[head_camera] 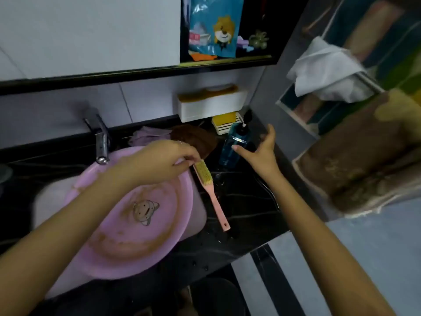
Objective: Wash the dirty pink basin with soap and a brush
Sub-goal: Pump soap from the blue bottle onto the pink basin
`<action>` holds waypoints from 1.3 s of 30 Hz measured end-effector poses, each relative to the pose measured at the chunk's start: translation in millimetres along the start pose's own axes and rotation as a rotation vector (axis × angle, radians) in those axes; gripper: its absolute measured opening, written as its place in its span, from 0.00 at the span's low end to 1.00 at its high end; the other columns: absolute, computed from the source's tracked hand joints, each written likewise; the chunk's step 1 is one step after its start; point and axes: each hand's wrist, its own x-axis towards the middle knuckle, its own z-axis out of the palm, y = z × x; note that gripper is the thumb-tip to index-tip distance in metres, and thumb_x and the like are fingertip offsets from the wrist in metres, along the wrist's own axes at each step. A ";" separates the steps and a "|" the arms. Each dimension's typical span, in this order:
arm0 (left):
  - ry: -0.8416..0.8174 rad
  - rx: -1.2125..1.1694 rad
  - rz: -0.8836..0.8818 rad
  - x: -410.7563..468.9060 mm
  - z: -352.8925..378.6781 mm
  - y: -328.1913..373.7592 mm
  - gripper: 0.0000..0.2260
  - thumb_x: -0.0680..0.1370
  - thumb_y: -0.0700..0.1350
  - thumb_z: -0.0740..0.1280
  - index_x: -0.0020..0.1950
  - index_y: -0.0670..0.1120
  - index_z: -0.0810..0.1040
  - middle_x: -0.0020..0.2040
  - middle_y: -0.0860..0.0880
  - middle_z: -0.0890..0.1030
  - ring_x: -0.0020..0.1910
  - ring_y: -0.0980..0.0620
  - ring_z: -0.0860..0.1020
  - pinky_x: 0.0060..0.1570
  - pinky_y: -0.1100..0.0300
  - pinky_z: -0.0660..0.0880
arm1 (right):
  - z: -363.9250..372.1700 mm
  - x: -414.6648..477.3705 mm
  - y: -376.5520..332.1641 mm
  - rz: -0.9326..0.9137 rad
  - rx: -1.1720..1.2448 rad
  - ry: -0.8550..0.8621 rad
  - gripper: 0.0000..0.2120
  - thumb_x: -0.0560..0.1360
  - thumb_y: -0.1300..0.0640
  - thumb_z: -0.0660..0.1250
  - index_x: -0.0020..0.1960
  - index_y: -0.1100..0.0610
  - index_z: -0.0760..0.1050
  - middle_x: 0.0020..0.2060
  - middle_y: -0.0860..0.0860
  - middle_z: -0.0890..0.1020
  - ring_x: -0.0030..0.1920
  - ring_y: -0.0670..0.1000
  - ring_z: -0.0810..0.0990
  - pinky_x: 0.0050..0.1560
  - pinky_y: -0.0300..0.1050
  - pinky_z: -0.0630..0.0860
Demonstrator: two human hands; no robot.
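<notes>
With the dirty basin (127, 226) tilted in the sink (198, 215) under the tap (101, 142), the left hand (157, 160) only pinches the brush (208, 183) by its bristle head, so it may slip, while the right hand (259, 149), spread open beside the soap bottle (231, 149), could knock it over.

I can read no text with any certainty. The blue bag (214, 26) on the shelf carries a cartoon animal mascot and a reddish patch at its left edge that may hold lettering, but it is too blurred to make out. The blue bottle (232, 147) by my right hand (262, 148) has a pale label washed out by glare. The pink basin (166, 224) bears only a printed cartoon face.
</notes>
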 end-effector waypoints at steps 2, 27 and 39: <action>0.007 0.003 -0.009 7.6 2.3 -1.5 0.23 0.73 0.56 0.52 0.58 0.48 0.79 0.55 0.54 0.81 0.53 0.55 0.77 0.51 0.63 0.70 | 13.7 9.2 -2.0 -0.007 0.041 0.115 0.53 0.65 0.52 0.78 0.76 0.56 0.45 0.73 0.58 0.59 0.72 0.53 0.60 0.70 0.46 0.62; 0.120 -0.736 -0.179 -63.8 73.4 16.3 0.44 0.66 0.42 0.78 0.67 0.66 0.52 0.60 0.66 0.70 0.57 0.73 0.71 0.51 0.73 0.71 | 39.2 -127.8 -76.3 -0.452 -0.102 -0.225 0.38 0.67 0.48 0.67 0.70 0.40 0.48 0.56 0.44 0.76 0.51 0.45 0.80 0.48 0.46 0.80; 0.184 -0.885 -0.242 -154.3 102.2 1.2 0.44 0.68 0.46 0.77 0.70 0.64 0.49 0.64 0.74 0.64 0.66 0.67 0.67 0.62 0.68 0.67 | 109.7 -180.0 -87.0 -0.448 -0.009 -0.326 0.48 0.67 0.58 0.75 0.76 0.48 0.46 0.52 0.51 0.80 0.51 0.46 0.81 0.51 0.43 0.79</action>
